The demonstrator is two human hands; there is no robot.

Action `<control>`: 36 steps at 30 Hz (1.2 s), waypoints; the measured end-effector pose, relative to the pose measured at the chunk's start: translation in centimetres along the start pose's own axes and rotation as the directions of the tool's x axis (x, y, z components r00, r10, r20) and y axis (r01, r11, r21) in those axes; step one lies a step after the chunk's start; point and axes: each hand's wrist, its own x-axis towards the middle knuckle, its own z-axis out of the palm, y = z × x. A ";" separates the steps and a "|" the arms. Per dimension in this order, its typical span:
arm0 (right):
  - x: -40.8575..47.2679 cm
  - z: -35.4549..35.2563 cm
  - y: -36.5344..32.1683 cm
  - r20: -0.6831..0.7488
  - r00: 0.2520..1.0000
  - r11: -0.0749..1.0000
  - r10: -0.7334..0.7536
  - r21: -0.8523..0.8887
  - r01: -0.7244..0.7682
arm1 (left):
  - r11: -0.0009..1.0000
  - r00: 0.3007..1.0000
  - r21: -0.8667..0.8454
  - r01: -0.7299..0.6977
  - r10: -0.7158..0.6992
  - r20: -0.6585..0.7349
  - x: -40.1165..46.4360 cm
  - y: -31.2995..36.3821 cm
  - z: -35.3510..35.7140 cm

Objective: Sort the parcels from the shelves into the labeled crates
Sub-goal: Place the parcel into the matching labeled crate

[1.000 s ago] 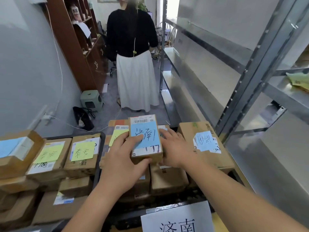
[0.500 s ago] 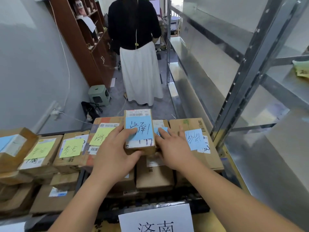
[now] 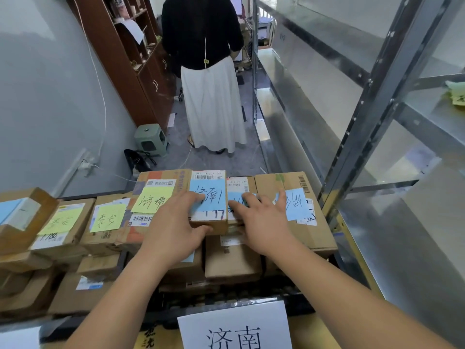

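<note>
While gripped by left hand (image 3: 173,230), small stiff brown cardboard parcel with blue note (image 3: 208,201): likely light, best held by side edges; right hand (image 3: 264,222) flat, unclenched.

Your left hand (image 3: 173,230) rests on the small parcel (image 3: 208,197), atop the crate's stack. Your right hand (image 3: 264,222) lies just right. Labeled sign (image 3: 235,326) sits nearest you; shelving (image 3: 377,102) stands right.

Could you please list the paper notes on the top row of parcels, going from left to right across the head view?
Pale blue note → yellow note → yellow-green note → yellow note → blue note → blue note.
</note>
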 end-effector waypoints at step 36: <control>0.0 0.5 -0.7 -0.002 0.997 0.996 0.074 0.049 -0.074 | 0.886 0.975 0.417 -0.203 0.145 0.167 2.8 -0.2 0.4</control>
